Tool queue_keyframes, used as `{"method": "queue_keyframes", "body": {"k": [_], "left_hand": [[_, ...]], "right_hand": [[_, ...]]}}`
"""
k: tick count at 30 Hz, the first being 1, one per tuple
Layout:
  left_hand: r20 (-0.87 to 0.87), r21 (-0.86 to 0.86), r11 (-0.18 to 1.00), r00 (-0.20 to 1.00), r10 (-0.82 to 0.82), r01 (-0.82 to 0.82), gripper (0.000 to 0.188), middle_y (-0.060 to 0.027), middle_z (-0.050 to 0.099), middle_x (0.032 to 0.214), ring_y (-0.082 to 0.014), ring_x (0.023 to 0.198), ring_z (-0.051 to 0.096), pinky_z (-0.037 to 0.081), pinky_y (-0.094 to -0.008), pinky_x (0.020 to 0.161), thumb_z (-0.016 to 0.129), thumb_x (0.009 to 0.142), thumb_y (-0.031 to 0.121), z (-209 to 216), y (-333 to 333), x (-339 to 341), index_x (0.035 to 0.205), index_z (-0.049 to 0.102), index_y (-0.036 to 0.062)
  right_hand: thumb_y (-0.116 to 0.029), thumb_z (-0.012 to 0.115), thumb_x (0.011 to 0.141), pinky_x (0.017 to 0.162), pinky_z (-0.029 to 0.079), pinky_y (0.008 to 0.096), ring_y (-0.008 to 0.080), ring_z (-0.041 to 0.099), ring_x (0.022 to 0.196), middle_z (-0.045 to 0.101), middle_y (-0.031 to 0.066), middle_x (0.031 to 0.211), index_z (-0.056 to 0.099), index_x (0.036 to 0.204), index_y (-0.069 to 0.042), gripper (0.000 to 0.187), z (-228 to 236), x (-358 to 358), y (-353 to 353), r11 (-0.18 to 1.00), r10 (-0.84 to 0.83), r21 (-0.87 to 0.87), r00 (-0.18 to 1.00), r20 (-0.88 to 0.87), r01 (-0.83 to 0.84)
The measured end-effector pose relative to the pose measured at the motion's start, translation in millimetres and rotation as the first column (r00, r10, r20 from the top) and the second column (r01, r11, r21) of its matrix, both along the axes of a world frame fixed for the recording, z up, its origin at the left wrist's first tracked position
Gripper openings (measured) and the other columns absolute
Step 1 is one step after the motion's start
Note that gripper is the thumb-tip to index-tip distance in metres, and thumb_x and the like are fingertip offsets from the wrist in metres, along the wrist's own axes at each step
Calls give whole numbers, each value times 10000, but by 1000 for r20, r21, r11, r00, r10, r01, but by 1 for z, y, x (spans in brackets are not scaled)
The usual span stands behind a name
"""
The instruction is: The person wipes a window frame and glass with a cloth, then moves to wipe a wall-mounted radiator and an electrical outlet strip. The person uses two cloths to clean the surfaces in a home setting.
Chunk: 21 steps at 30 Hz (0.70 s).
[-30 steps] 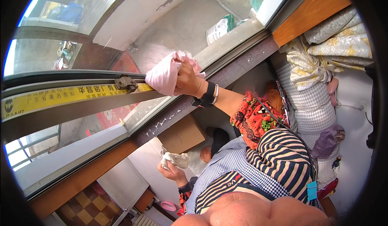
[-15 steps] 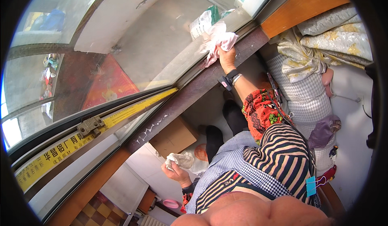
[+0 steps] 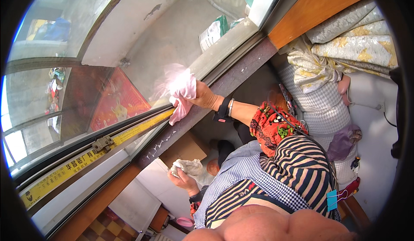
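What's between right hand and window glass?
A pink cloth, bunched in the right hand and apparently against the window glass; the head view shows it.

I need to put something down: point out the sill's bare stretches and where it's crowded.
The dark sill is bare between the right hand and the orange panel, and again, with chipped paint, between the pink cloth and the lower wood strip. Crowded: mid-sill, at that cloth; and the picture's right side, with patterned fabric, a checked roll and a purple bundle.
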State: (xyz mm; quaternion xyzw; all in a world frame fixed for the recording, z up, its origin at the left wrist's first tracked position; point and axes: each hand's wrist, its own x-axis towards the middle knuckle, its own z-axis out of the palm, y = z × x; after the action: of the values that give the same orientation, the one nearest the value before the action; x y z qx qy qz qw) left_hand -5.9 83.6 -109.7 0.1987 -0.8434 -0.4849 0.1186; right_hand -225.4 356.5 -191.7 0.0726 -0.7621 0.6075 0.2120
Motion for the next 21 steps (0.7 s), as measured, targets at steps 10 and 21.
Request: {"method": "queue_keyframes", "body": {"k": [10,21], "left_hand": [[-34,-24,984,984,174,-175,155,-60,622,927,-153,817,600,503,-302,723,528,948,145,4,17,-9,1032,545,15],[-21,-6,974,973,228,-228,136,-69,601,916,-157,816,575,485,-306,728,545,953,134,10,37,6,1013,545,12]], "right_hand": [[-23,644,784,683,554,331,185,679,774,686,79,868,624,988,-32,205,-58,-4,180,671,-430,-341,720,545,658],[11,693,800,659,474,267,98,568,710,594,-31,799,575,768,-46,135,13,-27,94,532,-407,-632,825,393,563]]}}
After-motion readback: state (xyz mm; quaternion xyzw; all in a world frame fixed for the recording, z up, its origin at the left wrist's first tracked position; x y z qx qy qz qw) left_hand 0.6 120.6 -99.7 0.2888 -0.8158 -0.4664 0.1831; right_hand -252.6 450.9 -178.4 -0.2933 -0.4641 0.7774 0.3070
